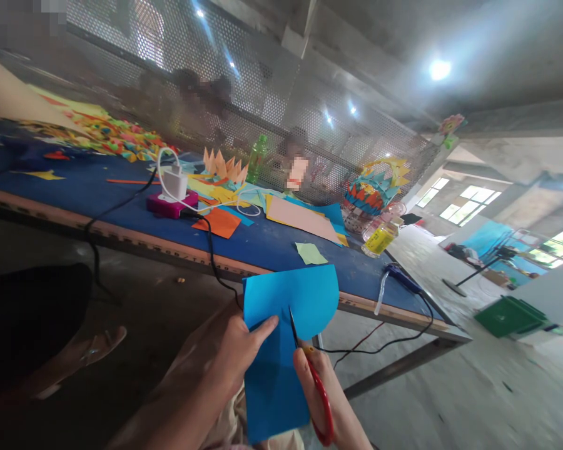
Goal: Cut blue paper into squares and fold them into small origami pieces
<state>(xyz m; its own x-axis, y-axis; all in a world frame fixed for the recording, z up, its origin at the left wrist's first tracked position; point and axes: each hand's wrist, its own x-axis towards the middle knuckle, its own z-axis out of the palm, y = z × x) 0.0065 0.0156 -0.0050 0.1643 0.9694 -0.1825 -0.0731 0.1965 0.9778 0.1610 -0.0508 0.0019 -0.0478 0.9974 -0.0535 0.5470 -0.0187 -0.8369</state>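
A sheet of blue paper (274,381) is held over my lap, just off the table's front edge. My left hand (244,344) pinches its left side, thumb lying on top and the other fingers hidden behind. In my right hand (319,381) are red-handled scissors (326,409), with my fingers in the loops. Their dark blades point up and away from me at the middle of the sheet. The upper right of the paper curls out in a rounded flap beside the blades.
On the blue table (258,250) lie a light green paper piece (311,253), stacked sheets (303,219), an orange sheet (218,223) and a purple power socket (171,205) with a white charger. A glue gun (401,278) and a yellow-labelled bottle (380,239) stand right; cords hang over the edge.
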